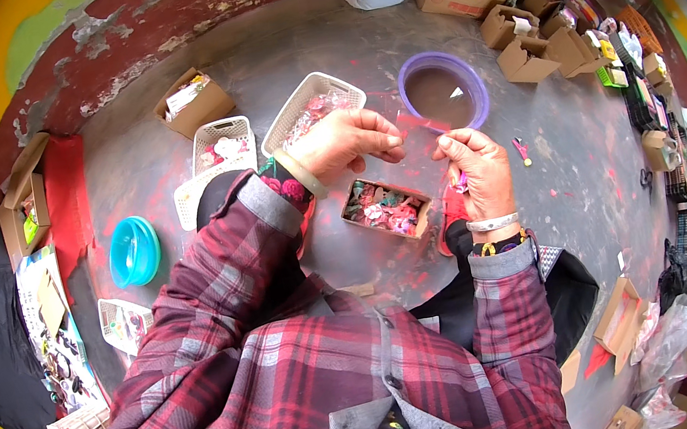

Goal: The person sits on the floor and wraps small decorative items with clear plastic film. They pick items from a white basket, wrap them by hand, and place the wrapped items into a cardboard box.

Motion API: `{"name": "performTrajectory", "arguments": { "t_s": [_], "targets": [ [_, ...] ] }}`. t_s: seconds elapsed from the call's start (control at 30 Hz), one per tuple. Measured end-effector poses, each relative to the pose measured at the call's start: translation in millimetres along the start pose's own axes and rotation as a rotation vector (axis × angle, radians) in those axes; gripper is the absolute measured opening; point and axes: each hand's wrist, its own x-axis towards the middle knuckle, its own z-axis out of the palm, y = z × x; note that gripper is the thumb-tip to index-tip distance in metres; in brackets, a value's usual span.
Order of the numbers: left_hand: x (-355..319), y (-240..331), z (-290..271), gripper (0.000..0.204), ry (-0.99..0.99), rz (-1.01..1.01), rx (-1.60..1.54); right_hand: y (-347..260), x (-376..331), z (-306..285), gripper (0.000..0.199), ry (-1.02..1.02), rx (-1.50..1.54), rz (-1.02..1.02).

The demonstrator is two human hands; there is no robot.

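My left hand (355, 143) is closed in a pinch at the left edge of a small clear plastic bag (422, 127) with a red strip along its top. My right hand (479, 172) pinches the bag's right edge between thumb and forefinger. Its other fingers curl around a small pink-purple item (461, 183), mostly hidden. Below my hands, between my feet, stands an open cardboard box (420, 222) full of small pink, red and green pieces. Just behind my left hand, a white plastic basket (292, 108) holds clear packets.
A purple basin (482, 92) stands beyond my right hand. Smaller white baskets (224, 127), a cardboard box (207, 106) and turquoise bowls (136, 250) stand to the left. A small pink-and-yellow item (522, 151) lies on the floor. Several cardboard boxes (527, 61) line the right wall.
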Motion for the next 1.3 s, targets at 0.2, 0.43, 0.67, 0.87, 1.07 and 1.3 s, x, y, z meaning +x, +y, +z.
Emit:
{"name": "performTrajectory", "arguments": {
  "t_s": [0.2, 0.43, 0.67, 0.87, 1.07, 1.3],
  "targets": [
    [11.2, -15.2, 3.3, 0.009, -0.032, 0.084, -0.234, 4.4, 5.2, 2.5, 0.010, 0.057, 0.007, 0.027],
    [17.2, -18.2, -4.9, 0.008, -0.041, 0.118, -0.247, 10.4, 13.6, 0.4, 0.009, -0.047, 0.043, 0.100],
    [20.0, -27.5, -6.0, 0.013, 0.089, 0.461, 0.116, 15.1, 14.0, 5.2, 0.015, -0.040, -0.149, -0.221],
    [13.4, -22.6, -3.7, 0.019, 0.130, 0.816, 0.220, 3.5, 5.0, 17.2, 0.027, -0.034, -0.201, -0.336],
    [11.6, -20.2, -4.5, 0.019, 0.158, 0.824, 0.246, 1.1, 3.5, 25.2, 0.027, -0.001, -0.235, -0.365],
    [15.4, -21.5, -2.7, 0.013, 0.113, 0.357, -0.021, 15.2, 13.1, 14.8, 0.010, -0.024, -0.568, -0.387]
  ]
}}
